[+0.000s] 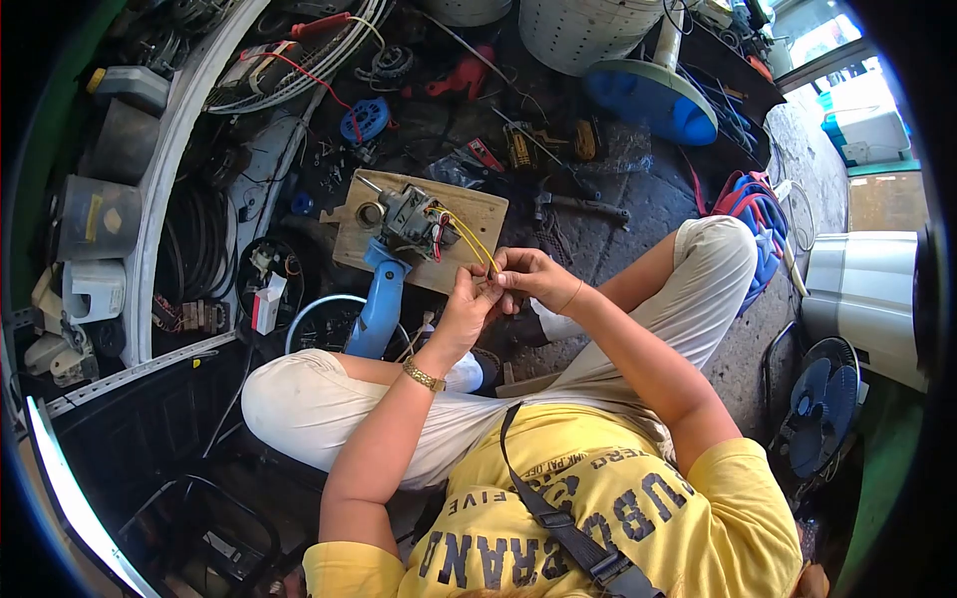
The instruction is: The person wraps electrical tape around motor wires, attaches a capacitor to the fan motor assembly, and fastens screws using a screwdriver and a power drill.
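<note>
A fan motor (pixel 407 219) lies on a wooden board (pixel 474 214) in front of me, a shaft sticking out at its upper left. Below it is a blue fan neck (pixel 379 304), apparently joined to the motor. Yellow wires (pixel 469 234) run from the motor to my fingers. My left hand (pixel 471 301), with a gold watch at the wrist, pinches close to the wire ends. Fingertips of my right hand (pixel 538 277) are closed on the yellow wires, touching the left fingers. The exact wire tips are hidden between the fingers.
Beyond the board lie a hammer (pixel 588 206), a yellow-black power drill (pixel 520 149) and a blue round fan base (pixel 653 100). Metal shelving (pixel 189 110) with bins stands at left. A fan grille (pixel 822 399) and a white appliance (pixel 862 299) are at right.
</note>
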A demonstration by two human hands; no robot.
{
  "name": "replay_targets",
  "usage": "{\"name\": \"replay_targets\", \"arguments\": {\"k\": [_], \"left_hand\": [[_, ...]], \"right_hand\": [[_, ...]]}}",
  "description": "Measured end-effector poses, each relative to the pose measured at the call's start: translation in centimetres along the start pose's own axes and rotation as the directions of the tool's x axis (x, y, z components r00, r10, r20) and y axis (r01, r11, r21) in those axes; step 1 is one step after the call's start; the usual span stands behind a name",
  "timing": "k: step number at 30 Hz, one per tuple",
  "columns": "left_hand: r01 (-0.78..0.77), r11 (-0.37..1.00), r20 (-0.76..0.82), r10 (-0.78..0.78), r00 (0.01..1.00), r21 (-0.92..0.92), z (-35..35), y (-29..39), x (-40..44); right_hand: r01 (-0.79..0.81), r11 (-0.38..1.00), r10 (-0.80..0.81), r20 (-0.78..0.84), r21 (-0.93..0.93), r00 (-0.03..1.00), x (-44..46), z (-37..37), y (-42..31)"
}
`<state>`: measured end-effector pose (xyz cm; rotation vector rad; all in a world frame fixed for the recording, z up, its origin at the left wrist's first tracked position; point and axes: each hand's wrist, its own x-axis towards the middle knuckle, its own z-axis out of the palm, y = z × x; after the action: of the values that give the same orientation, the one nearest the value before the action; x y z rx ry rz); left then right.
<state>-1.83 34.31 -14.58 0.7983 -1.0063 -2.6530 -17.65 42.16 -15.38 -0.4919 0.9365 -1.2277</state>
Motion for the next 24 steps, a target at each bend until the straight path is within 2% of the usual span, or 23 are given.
{"name": "replay_targets", "arguments": {"k": [2,9,11,15,17,24], "left_hand": [[0.003,0.999,0.003,-0.003,1.0,-0.042,0.0,0.2,-0.1],[0.042,0.994,0.019,-0.04,0.999,-0.103,0.1,0.8,-0.7],[0.051,0.992,0.028,-0.048,0.998,-0.119,-0.2,0.8,-0.7],[0.08,0.984,0.051,-0.073,0.996,-0.16,-0.3,0.6,-0.7],[0.093,0.978,0.068,-0.081,0.994,-0.185,-0.3,0.8,-0.7],[0.113,0.97,0.084,-0.097,0.992,-0.217,-0.4,0.8,-0.7]], "right_hand": [[-0.115,0.985,0.104,0.088,0.131,0.991,0.3,-0.6,0.3],[-0.105,0.976,0.081,0.13,0.189,0.988,0.7,-0.6,1.3],[-0.081,0.963,0.077,0.027,0.256,0.997,0.5,-0.3,1.4],[-0.072,0.96,0.066,0.032,0.271,0.997,0.6,-0.3,1.7],[-0.105,0.933,0.072,0.107,0.345,0.992,0.9,-0.5,1.9],[-0.148,0.901,0.092,0.154,0.408,0.984,1.3,-1.0,2.8]]}}
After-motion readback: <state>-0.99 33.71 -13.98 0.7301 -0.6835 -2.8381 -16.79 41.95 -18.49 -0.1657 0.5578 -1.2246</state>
